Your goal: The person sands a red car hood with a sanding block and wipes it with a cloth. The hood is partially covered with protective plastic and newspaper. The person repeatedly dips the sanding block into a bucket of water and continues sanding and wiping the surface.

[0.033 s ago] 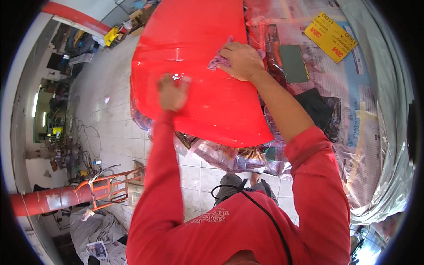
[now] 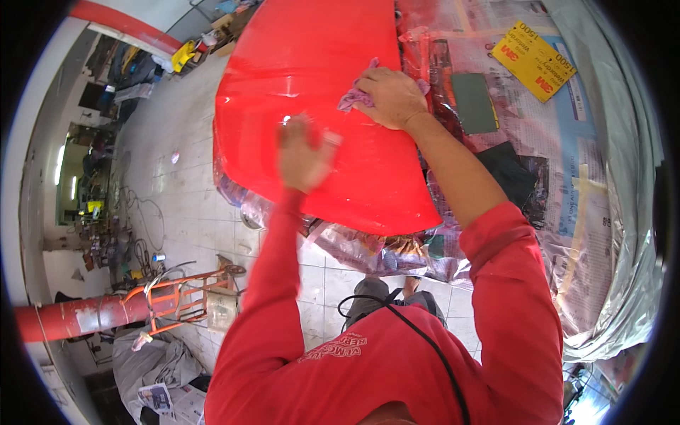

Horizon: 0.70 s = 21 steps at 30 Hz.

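Observation:
A glossy red car body panel, wet-looking with bright reflections, stretches out in front of me. My right hand rests near its right edge, fingers closed over a crumpled pinkish-purple cloth pressed to the surface. Over the left part of the panel is my left hand, smeared by motion. Its fingers are too blurred to tell their shape, and a pale patch shows by the thumb side; whether it holds anything is unclear.
Newspaper and plastic masking cover the area right of the panel. On it lie a yellow sandpaper sheet, a grey-green sheet and a black sheet. An orange hand truck and a red pole are at lower left.
My left hand has swept to the right across the panel. The right hand keeps its place on the cloth; the whole view has shifted slightly.

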Each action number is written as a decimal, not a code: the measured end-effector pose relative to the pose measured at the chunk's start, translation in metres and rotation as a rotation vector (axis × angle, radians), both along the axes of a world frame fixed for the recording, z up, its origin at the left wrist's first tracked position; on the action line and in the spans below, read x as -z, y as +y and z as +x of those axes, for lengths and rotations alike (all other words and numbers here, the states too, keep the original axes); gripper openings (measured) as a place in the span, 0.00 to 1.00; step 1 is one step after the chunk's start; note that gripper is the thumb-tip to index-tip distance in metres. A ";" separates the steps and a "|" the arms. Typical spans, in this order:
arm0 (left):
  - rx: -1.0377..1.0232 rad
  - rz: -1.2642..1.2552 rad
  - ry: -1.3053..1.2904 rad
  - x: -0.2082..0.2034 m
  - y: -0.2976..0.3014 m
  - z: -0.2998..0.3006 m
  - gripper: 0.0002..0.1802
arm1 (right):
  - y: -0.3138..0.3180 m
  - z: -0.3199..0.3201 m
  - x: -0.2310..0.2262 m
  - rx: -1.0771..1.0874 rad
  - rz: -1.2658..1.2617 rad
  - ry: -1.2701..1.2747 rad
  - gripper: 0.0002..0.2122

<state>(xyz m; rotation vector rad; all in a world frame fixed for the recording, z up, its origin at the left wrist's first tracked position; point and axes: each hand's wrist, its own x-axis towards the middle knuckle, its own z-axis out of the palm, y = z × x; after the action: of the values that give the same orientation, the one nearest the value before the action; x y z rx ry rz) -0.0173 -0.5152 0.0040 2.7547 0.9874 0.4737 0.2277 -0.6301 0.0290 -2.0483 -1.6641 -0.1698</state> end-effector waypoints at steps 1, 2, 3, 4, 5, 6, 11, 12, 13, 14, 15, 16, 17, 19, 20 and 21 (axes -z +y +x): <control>0.117 -0.012 0.023 -0.005 -0.058 0.005 0.57 | -0.002 0.000 0.002 -0.005 0.019 -0.005 0.20; 0.329 0.145 0.016 -0.007 -0.105 0.009 0.58 | -0.002 0.003 0.008 -0.002 0.030 -0.014 0.20; 0.401 0.050 -0.075 -0.015 -0.130 0.005 0.56 | -0.001 0.005 0.009 0.003 0.043 -0.027 0.20; 0.467 -0.047 -0.169 -0.018 -0.140 0.001 0.55 | 0.003 0.004 0.007 -0.003 0.039 -0.040 0.21; 0.488 0.001 -0.116 -0.011 -0.113 -0.007 0.54 | 0.002 0.003 0.007 -0.001 0.020 -0.051 0.21; 0.506 0.043 -0.064 -0.005 -0.069 -0.020 0.52 | 0.001 0.002 0.008 -0.003 -0.004 -0.061 0.21; -0.253 -0.045 0.166 0.025 0.200 -0.103 0.59 | 0.018 -0.014 0.003 -0.059 0.032 -0.065 0.21; -0.329 0.024 0.265 0.029 0.229 -0.127 0.60 | 0.026 -0.026 -0.006 -0.090 0.059 -0.071 0.21; -0.416 0.007 0.310 0.022 0.188 -0.056 0.61 | 0.018 -0.012 -0.001 -0.032 0.016 -0.076 0.21; -0.326 -0.032 0.156 0.018 0.145 -0.028 0.63 | 0.012 -0.007 -0.001 -0.003 -0.011 -0.064 0.21; -0.185 -0.050 0.036 0.014 0.094 -0.012 0.64 | 0.010 -0.002 -0.005 0.012 -0.026 -0.055 0.21; -0.029 0.011 0.016 0.016 0.038 0.002 0.63 | 0.010 0.004 -0.005 0.010 -0.009 -0.068 0.21; 0.087 0.070 0.063 -0.001 -0.025 0.012 0.58 | 0.008 0.011 0.001 0.010 -0.003 -0.072 0.21; 0.326 0.028 -0.059 -0.017 -0.103 0.011 0.58 | 0.006 0.009 0.006 -0.001 0.034 -0.083 0.21; 0.382 0.043 -0.044 -0.016 -0.097 0.006 0.57 | 0.007 0.007 0.008 0.000 0.061 -0.092 0.20; 0.446 0.056 -0.029 -0.016 -0.084 -0.001 0.57 | 0.006 0.007 0.010 0.008 0.085 -0.103 0.20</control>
<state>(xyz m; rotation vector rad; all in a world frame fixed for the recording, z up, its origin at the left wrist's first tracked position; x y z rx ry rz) -0.0183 -0.5993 0.0203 2.8839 0.3342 0.4678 0.2347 -0.6237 0.0190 -2.0133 -1.6797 -0.3479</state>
